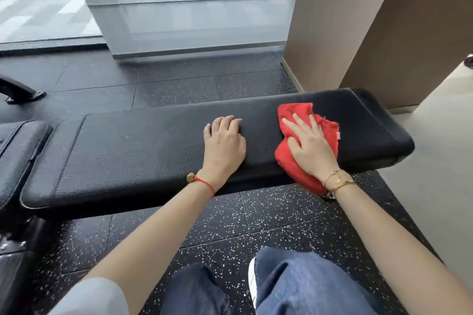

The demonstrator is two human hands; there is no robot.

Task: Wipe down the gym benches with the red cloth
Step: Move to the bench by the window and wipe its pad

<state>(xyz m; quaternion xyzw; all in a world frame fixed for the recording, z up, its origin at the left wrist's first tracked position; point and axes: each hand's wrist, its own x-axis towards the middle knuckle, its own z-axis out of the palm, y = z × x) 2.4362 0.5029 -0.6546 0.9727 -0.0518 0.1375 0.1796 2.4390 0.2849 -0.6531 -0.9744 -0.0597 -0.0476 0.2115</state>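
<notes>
Gym bench [143, 151] fills the middle of the view, a long black padded top running left to right across the speckled rubber floor [268, 215]; a second black pad [18, 156] sits just beside its left end, only partly in view; beyond it, a frosted glass panel [199, 5] and a brown wall [384, 25] at the right. Two bare forearms reach in from below, over blue jeans [302, 286]. And there is the red cloth [291, 158], crumpled on the right part of the bench top, one corner spilling over the near edge. The right hand [311, 147] presses flat on top of it, fingers spread wide, not gripping it; gold bracelets [339, 180] at that wrist. The left hand [224, 144] rests just beside, palm down on bare padding, fingers loosely curled, holding nothing; a red string bracelet [204, 183] circles that wrist.
</notes>
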